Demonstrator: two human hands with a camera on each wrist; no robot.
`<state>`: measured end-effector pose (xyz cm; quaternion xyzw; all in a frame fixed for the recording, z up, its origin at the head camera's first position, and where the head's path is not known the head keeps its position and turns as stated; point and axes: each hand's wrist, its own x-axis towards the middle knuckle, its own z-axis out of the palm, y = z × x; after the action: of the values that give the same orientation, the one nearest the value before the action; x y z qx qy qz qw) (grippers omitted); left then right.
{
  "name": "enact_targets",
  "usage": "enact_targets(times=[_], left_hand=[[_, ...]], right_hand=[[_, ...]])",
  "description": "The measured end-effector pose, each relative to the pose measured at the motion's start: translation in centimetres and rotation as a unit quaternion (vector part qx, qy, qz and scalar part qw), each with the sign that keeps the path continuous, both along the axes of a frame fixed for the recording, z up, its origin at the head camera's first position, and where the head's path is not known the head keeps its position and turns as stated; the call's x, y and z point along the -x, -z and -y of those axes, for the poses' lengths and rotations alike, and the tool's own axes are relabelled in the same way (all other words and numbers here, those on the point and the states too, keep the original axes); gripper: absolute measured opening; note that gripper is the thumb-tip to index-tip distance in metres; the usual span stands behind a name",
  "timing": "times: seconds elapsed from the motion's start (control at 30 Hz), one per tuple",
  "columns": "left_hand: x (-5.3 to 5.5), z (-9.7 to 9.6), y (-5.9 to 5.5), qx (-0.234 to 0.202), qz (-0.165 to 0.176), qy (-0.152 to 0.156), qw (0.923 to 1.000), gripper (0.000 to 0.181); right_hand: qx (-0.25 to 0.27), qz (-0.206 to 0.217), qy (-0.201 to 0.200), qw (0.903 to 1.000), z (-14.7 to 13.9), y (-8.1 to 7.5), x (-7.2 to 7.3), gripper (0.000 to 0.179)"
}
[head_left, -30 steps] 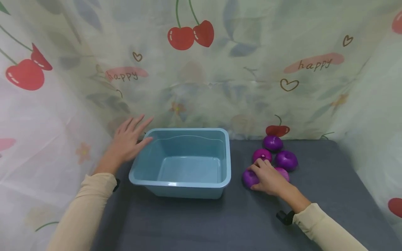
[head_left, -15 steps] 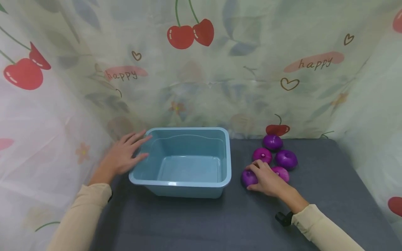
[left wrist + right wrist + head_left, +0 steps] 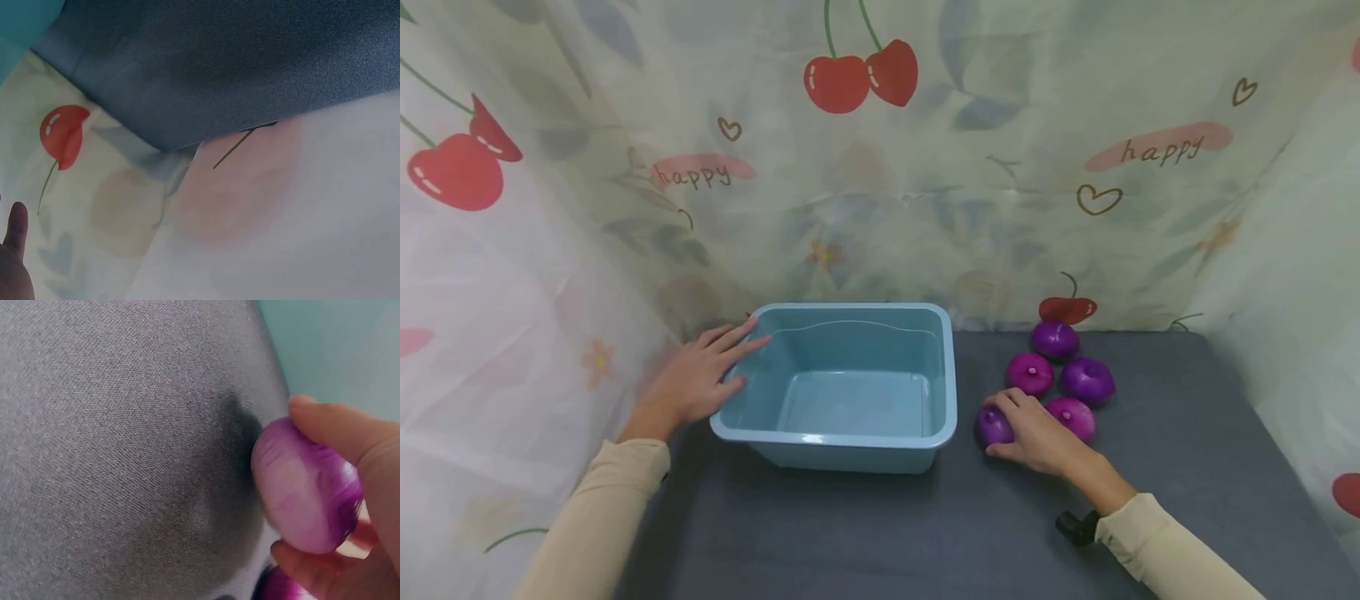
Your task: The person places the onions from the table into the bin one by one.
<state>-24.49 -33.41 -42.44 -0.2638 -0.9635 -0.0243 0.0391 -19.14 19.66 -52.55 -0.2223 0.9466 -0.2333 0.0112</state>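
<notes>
In the head view, my right hand grips a purple onion between thumb and fingers, to the right of a light blue plastic basin. The right wrist view shows this onion close up, its side pale and streaked, with the thumb on one side and fingers on the other. My left hand is at the basin's left rim, fingers extended and spread over it. Only part of the left hand shows at the edge of the left wrist view.
Several more purple onions lie behind and beside my right hand: one pinkish onion, another pinkish one, and darker ones farther back. A dark grey cloth covers the table. Printed curtains enclose the back and sides.
My left hand has come down from above onto the basin's left rim. The right hand keeps hold of the onion and has shifted slightly left with it, apart from the pinkish onion.
</notes>
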Motion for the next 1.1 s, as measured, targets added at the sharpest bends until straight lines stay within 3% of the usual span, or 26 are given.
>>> enact_targets(times=[0.2,0.43,0.63,0.8,0.93,1.1], left_hand=[[0.1,-0.2,0.1,-0.012,0.006,-0.003,0.9999,0.058],[0.1,-0.3,-0.2,-0.021,0.008,0.000,0.9997,0.056],[0.0,-0.6,-0.3,-0.010,0.013,-0.001,0.9999,0.057],[-0.2,-0.4,-0.2,-0.013,0.014,0.001,0.9998,0.057],[-0.3,-0.3,-0.2,-0.018,0.012,0.002,0.9998,0.057],[-0.3,-0.1,-0.1,-0.016,0.009,0.006,0.9998,0.058]], right_hand=[[0.045,-0.002,-0.007,0.9989,-0.6,-1.6,0.5,0.068],[0.111,-0.011,0.006,0.9937,-1.8,-6.2,2.0,0.075],[0.156,-0.018,-0.009,0.9876,-2.2,-9.9,3.1,0.072],[0.182,0.000,-0.025,0.9829,-0.4,-13.2,4.0,0.069],[0.207,0.021,-0.061,0.9763,2.2,-16.0,4.9,0.066],[0.202,0.062,-0.097,0.9725,5.5,-18.1,6.4,0.066]])
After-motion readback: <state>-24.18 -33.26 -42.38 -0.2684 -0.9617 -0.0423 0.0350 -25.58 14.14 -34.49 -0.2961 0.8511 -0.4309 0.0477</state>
